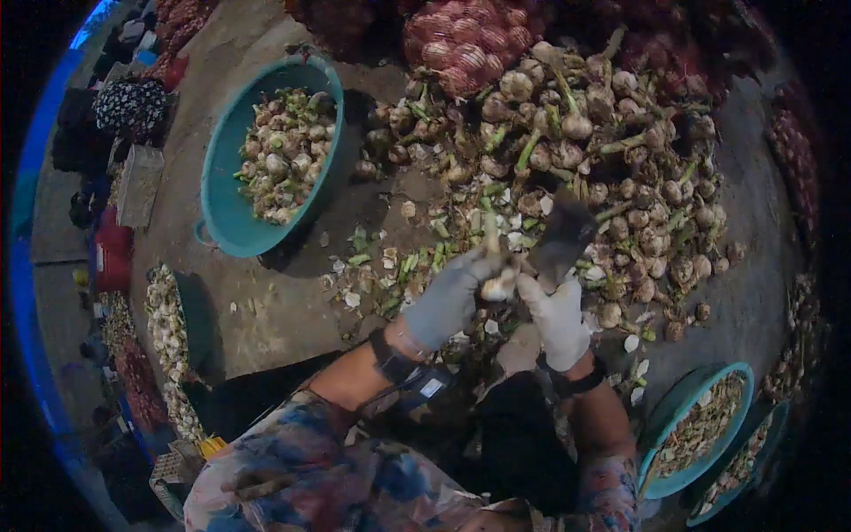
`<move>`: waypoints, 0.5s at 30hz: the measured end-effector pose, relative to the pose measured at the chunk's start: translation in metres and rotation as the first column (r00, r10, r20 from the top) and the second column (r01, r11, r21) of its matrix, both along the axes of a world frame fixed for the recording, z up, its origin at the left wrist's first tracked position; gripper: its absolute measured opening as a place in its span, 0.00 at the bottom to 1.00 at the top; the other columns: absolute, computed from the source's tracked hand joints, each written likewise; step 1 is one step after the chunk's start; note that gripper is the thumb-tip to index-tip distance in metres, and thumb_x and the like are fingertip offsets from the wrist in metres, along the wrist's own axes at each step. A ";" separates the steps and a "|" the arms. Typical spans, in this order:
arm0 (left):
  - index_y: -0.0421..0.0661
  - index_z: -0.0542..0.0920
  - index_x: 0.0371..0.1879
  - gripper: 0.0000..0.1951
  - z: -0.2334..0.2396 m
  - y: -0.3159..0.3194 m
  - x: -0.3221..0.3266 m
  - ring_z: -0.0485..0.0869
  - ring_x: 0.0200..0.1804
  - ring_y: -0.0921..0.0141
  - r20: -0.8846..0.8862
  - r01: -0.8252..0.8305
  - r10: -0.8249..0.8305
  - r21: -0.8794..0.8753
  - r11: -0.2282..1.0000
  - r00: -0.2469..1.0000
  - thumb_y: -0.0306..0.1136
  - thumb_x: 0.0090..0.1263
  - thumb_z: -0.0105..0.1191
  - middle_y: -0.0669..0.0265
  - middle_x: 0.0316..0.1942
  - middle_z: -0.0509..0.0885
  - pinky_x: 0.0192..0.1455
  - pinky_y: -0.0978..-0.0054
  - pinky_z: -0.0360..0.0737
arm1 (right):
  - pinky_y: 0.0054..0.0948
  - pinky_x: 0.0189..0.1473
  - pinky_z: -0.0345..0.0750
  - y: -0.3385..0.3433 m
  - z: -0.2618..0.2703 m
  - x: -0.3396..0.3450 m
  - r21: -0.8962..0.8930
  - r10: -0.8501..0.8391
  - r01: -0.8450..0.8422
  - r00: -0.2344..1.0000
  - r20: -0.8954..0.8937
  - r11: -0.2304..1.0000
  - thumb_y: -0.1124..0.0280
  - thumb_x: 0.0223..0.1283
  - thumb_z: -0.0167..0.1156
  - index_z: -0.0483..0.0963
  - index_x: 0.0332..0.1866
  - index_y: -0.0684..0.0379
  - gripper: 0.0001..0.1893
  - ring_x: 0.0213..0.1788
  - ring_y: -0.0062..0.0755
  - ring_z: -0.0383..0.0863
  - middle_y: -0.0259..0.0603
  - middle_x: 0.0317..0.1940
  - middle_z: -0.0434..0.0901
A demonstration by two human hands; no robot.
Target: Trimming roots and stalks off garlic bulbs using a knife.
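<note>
My left hand (447, 298), in a grey glove, grips a garlic bulb (498, 287) by its stalk, which points up past the fingers. In a whitish glove, my right hand (557, 320) is closed on a tool with a broad dark blade (564, 233); its handle is hidden by the fingers and its exact kind is unclear. The blade rises blurred, just right of the bulb. Beneath both hands lie cut green stalk pieces (425, 259) and white peel scraps (352, 299). Beyond them spreads a heap of untrimmed garlic (625, 146) with roots and stalks.
A teal tub (229, 229) of trimmed garlic stands at upper left. Red mesh sacks (465, 43) of garlic sit behind the heap. Lower right are two more tubs, the nearer a teal one (744, 399). A garlic-filled container (166, 319) and a grey block (141, 186) are left.
</note>
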State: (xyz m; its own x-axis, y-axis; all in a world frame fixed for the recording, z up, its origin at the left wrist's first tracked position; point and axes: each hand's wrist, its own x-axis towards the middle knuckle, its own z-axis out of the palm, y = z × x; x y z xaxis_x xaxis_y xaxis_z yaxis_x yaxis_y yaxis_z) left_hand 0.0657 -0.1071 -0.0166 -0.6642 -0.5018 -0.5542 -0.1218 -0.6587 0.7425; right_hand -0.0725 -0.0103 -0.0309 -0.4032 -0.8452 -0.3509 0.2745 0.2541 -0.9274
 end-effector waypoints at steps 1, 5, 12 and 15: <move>0.36 0.75 0.50 0.16 -0.006 -0.003 -0.001 0.76 0.48 0.75 -0.020 -0.021 0.025 0.167 0.986 1.000 0.33 0.67 0.52 0.67 0.42 0.78 0.48 0.73 0.75 | 0.31 0.43 0.74 0.001 -0.001 -0.002 0.043 0.047 -0.042 0.990 -0.133 0.998 0.58 0.55 0.65 0.75 0.42 0.65 0.19 0.38 0.33 0.80 0.42 0.37 0.81; 0.45 0.81 0.38 0.08 -0.019 -0.020 0.022 0.80 0.35 0.66 0.465 0.472 -0.120 -0.787 0.397 0.877 0.33 0.62 0.56 0.65 0.35 0.82 0.34 0.67 0.76 | 0.43 0.42 0.75 0.000 0.007 -0.010 0.310 0.367 -0.221 0.733 -0.573 0.925 0.55 0.56 0.62 0.72 0.41 0.63 0.20 0.37 0.54 0.80 0.54 0.33 0.80; 0.45 0.78 0.38 0.18 0.055 -0.164 0.124 0.78 0.43 0.56 0.480 0.767 0.691 -0.619 -0.170 0.540 0.35 0.48 0.65 0.57 0.36 0.80 0.46 0.59 0.73 | 0.42 0.41 0.75 0.018 -0.057 -0.022 0.415 0.262 -0.013 0.792 -0.551 0.910 0.59 0.58 0.62 0.73 0.41 0.63 0.17 0.35 0.51 0.80 0.53 0.32 0.80; 0.43 0.74 0.50 0.25 0.046 -0.187 0.128 0.76 0.50 0.54 0.542 0.782 0.683 -0.620 -0.069 0.490 0.37 0.52 0.63 0.52 0.45 0.77 0.52 0.56 0.72 | 0.34 0.37 0.75 0.006 -0.054 -0.010 0.339 0.138 0.013 0.898 -0.417 0.941 0.62 0.58 0.63 0.74 0.40 0.64 0.15 0.30 0.36 0.79 0.46 0.29 0.81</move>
